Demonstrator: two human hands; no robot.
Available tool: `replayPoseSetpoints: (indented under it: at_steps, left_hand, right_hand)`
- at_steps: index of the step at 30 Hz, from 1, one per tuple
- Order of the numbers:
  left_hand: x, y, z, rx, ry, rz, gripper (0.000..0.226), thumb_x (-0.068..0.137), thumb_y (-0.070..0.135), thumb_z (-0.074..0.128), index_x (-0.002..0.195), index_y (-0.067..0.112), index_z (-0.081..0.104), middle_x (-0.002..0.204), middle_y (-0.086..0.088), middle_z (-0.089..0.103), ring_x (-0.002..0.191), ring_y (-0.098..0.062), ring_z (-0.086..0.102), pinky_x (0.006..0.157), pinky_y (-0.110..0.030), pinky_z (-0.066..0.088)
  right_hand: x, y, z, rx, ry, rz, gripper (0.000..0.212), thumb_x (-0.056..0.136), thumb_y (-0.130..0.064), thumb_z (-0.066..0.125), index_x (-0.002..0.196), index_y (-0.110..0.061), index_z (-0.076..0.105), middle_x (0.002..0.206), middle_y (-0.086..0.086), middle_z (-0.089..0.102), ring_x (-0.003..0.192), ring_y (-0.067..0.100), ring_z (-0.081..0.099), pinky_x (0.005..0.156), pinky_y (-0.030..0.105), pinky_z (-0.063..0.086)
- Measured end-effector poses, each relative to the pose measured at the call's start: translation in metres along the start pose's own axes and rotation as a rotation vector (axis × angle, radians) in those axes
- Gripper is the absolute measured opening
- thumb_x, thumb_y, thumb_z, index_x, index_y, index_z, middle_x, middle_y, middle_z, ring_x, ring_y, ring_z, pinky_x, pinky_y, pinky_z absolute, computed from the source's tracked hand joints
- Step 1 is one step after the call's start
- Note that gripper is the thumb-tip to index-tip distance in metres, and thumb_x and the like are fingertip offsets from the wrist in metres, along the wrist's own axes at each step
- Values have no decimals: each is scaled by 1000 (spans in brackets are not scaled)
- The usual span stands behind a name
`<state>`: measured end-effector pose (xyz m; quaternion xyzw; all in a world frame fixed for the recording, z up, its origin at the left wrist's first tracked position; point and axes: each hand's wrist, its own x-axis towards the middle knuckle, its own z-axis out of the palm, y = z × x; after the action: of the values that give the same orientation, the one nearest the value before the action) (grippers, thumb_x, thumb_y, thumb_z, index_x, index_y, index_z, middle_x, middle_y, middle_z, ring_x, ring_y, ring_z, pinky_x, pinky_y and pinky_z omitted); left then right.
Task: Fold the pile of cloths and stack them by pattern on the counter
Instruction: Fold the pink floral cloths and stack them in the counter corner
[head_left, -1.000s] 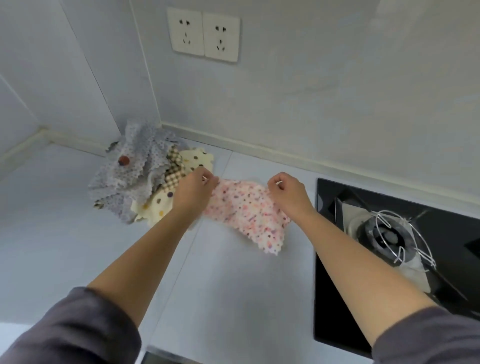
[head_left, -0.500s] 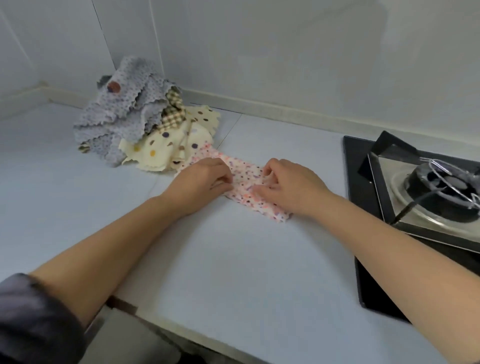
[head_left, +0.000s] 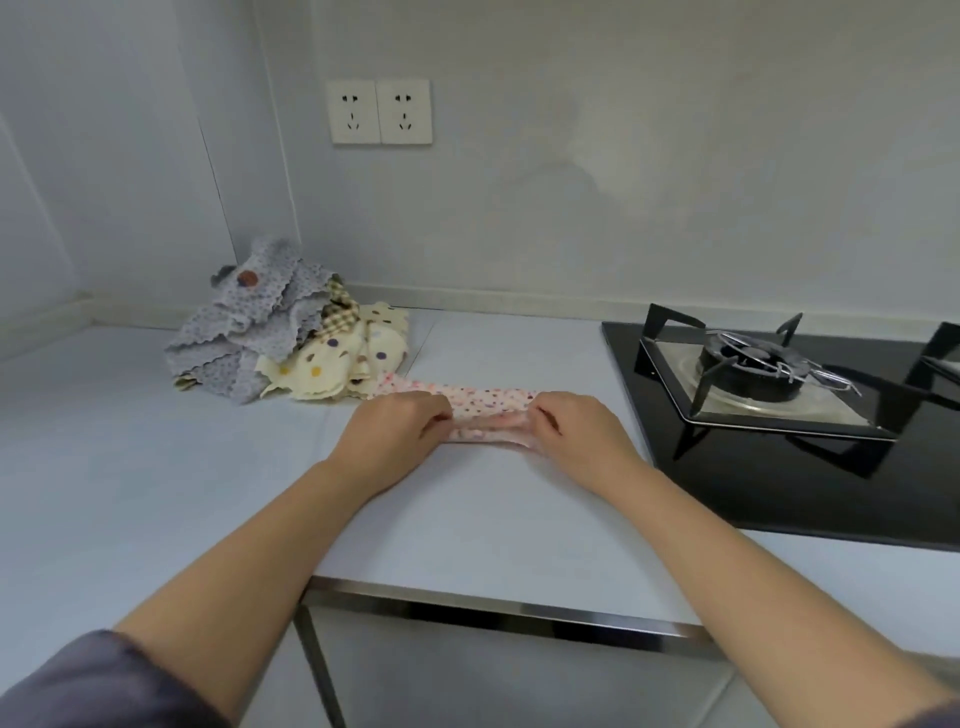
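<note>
A pink cloth with small coloured dots (head_left: 491, 402) lies on the white counter (head_left: 156, 467), folded into a narrow band. My left hand (head_left: 397, 434) pinches its near edge at the left end, and my right hand (head_left: 574, 434) pinches the same edge at the right end. Behind it to the left sits the pile of unfolded cloths: a grey dotted cloth (head_left: 249, 332) on top, a brown checked cloth (head_left: 340, 317) poking out, and a cream cloth with big dots (head_left: 343, 364) at the front.
A black gas hob (head_left: 779, 467) with a metal burner (head_left: 753, 364) takes up the counter's right side. Two wall sockets (head_left: 382, 111) sit above the counter. The counter's metal front edge (head_left: 493, 610) runs just below my forearms.
The pink cloth went from held up and spread to lying on the counter as a folded band. Both hands moved down and toward me, now pinching its near edge.
</note>
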<state>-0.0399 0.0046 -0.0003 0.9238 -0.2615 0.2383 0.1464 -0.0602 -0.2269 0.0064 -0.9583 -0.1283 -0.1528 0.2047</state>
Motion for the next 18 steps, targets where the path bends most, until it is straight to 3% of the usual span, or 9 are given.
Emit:
replayPoseSetpoints:
  at_steps: [3, 6, 9, 11, 13, 15, 16, 18]
  left_hand:
    - [0, 4, -9, -2, 31, -69, 11, 92, 28, 56, 94, 23, 66, 85, 8, 67, 77, -16, 61, 58, -27, 35]
    - [2, -6, -11, 74, 5, -159, 18, 88, 19, 58, 102, 22, 67, 96, 6, 67, 88, -19, 61, 64, -27, 39]
    - [11, -20, -16, 108, 143, -335, 13, 90, 21, 61, 94, 14, 71, 89, -3, 63, 78, -25, 58, 61, -30, 38]
    - [23, -19, -23, 78, 200, -463, 19, 94, 27, 58, 89, 14, 69, 82, -4, 62, 71, -27, 57, 56, -29, 38]
    - [42, -16, -31, -33, 158, -576, 23, 98, 30, 50, 84, 19, 65, 73, -3, 64, 69, -28, 59, 52, -27, 38]
    - [64, -13, -38, -379, 171, -633, 26, 99, 26, 44, 85, 20, 65, 72, 1, 67, 63, -26, 63, 51, -31, 48]
    - [74, -13, -41, -552, 240, -626, 27, 99, 24, 43, 92, 20, 68, 76, 0, 70, 65, -24, 66, 57, -37, 54]
    - [88, -9, -50, -663, 402, -548, 30, 99, 21, 43, 111, 21, 70, 81, -5, 70, 68, -24, 64, 67, -41, 56]
  right_hand:
    - [-1, -3, -2, 22, 146, -18, 18, 96, -16, 47, 89, -11, 63, 84, -1, 64, 79, 23, 57, 67, 33, 37]
    - [4, 4, -3, -45, 186, 0, 15, 93, -14, 51, 98, -13, 65, 78, 4, 66, 77, 30, 59, 66, 27, 29]
    - [17, 15, -9, -184, 305, -29, 16, 92, -15, 55, 96, -14, 70, 88, 4, 66, 83, 28, 59, 69, 33, 39]
    - [30, 14, -16, -227, 343, 52, 19, 95, -22, 52, 96, -19, 71, 86, 1, 65, 74, 23, 58, 62, 32, 41]
    - [47, 11, -22, -105, 306, 207, 23, 98, -27, 45, 92, -21, 67, 74, -2, 66, 65, 21, 56, 54, 29, 39]
    - [66, 7, -28, 204, 330, 265, 26, 98, -23, 41, 84, -15, 61, 66, -3, 64, 60, 18, 59, 54, 30, 48]
    - [75, 5, -31, 350, 385, 254, 24, 97, -19, 42, 81, -12, 58, 65, -4, 62, 59, 15, 58, 56, 25, 49]
    - [86, -2, -44, 511, 486, 181, 18, 96, -12, 44, 84, -12, 57, 66, -6, 54, 57, 6, 47, 51, 13, 36]
